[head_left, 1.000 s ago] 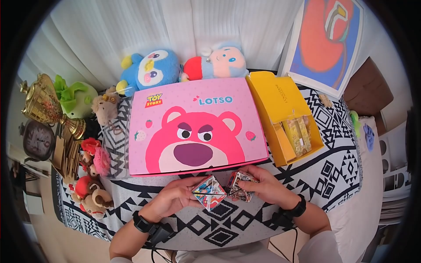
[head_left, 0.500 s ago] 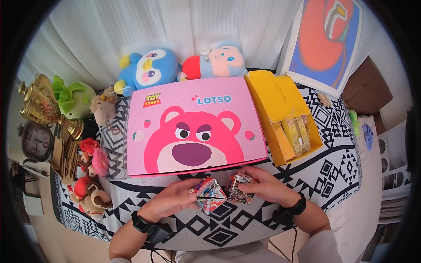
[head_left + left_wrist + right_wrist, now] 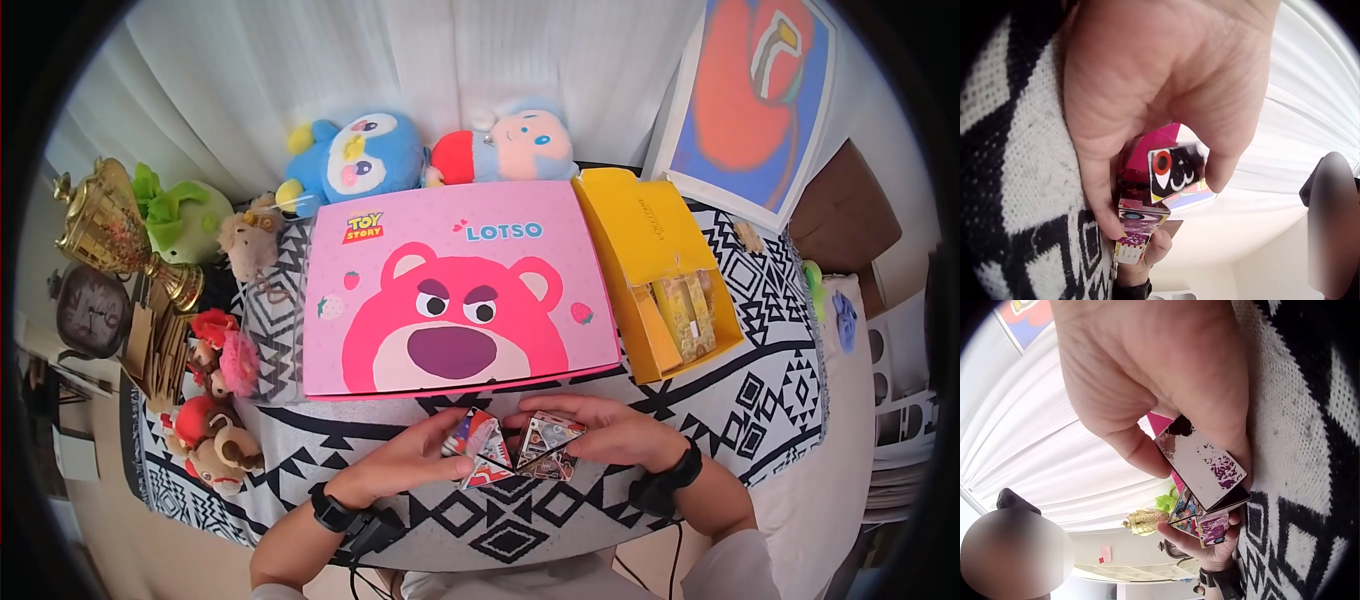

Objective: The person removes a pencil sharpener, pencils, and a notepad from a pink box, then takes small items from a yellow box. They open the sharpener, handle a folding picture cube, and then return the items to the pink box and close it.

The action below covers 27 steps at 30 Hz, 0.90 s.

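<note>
A folding picture cube (image 3: 548, 440) with colourful printed faces is held between both hands, low over the cloth in front of the pink box. It is spread into two angled parts that meet at the middle. My left hand (image 3: 412, 455) grips the left part, thumb on its near side. The right part is held by my right hand (image 3: 622, 436), with the thumb at its right edge and fingers behind it. In the right wrist view a white face (image 3: 1204, 469) with purple specks shows between thumb and fingers. A black face with a red eye (image 3: 1172, 170) shows in the left wrist view.
Just beyond the hands lies the large pink Lotso box (image 3: 400, 260). An open yellow box (image 3: 640, 225) stands right of it. Plush toys (image 3: 365, 155) line the back; a gold trophy (image 3: 105, 220) and a clock (image 3: 92, 312) stand left. A patterned cloth (image 3: 480, 535) covers the table.
Both parts of the picture cube have turned in the hands, and different printed faces now show. The left thumb has moved down to the near edge. The head view has shifted slightly.
</note>
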{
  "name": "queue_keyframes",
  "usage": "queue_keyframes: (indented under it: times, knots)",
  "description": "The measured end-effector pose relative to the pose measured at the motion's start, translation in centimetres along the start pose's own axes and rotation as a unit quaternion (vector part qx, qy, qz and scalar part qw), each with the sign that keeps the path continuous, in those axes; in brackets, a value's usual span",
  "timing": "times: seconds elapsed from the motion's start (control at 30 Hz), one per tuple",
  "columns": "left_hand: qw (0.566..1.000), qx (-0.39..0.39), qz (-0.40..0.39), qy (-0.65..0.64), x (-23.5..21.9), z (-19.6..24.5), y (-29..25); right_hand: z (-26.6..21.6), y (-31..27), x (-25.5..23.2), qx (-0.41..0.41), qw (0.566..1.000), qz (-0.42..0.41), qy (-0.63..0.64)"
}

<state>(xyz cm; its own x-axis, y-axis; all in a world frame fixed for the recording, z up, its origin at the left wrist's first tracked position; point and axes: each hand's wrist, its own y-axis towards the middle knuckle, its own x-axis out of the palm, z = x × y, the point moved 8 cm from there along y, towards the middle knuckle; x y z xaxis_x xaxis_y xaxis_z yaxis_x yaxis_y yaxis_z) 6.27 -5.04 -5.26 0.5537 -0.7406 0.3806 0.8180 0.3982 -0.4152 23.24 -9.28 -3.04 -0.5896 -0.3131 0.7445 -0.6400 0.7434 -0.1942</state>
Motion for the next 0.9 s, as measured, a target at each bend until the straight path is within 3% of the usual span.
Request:
queue_keyframes:
  times: [0.07, 0.13, 0.27, 0.33, 0.43, 0.67, 0.77, 0.83, 0.9]
  knots:
    - [0.999, -0.009, 0.013, 0.048, -0.4, -0.4, 0.0, 0.0, 0.0, -0.2, -0.004, 1.000, 0.004, -0.004]
    - [0.999, 0.039, -0.034, -0.012, 1.0, 1.0, 0.0, -0.1, 0.1, -0.3, -0.006, 1.000, 0.006, -0.016]
    - [0.996, 0.064, -0.063, -0.024, 1.8, 1.2, 0.0, 0.7, 0.0, -1.5, 0.000, 0.999, 0.033, -0.019]
    - [0.973, 0.043, -0.074, -0.215, 1.7, 0.4, 0.4, 0.7, -0.1, -1.7, 0.010, 0.999, 0.046, -0.023]
    - [0.963, 0.043, -0.119, -0.236, 1.9, 1.2, 0.2, 0.8, -0.1, -2.2, 0.015, 0.997, 0.067, -0.030]
    - [0.973, 0.020, -0.095, -0.211, 1.6, 0.7, 0.5, 0.3, -0.1, -2.5, 0.008, 0.988, 0.105, -0.113]
    - [0.975, 0.013, -0.130, -0.177, 2.5, 1.5, 0.0, -0.4, -0.2, -1.9, -0.018, 0.986, 0.135, -0.093]
    - [0.993, 0.063, -0.090, -0.046, 2.1, 2.3, -0.1, -0.7, -0.1, -1.8, -0.023, 0.985, 0.124, -0.121]
    - [0.994, 0.059, -0.088, -0.039, 2.1, 2.3, 0.0, -0.8, -0.1, -1.8, -0.028, 0.982, 0.114, -0.148]
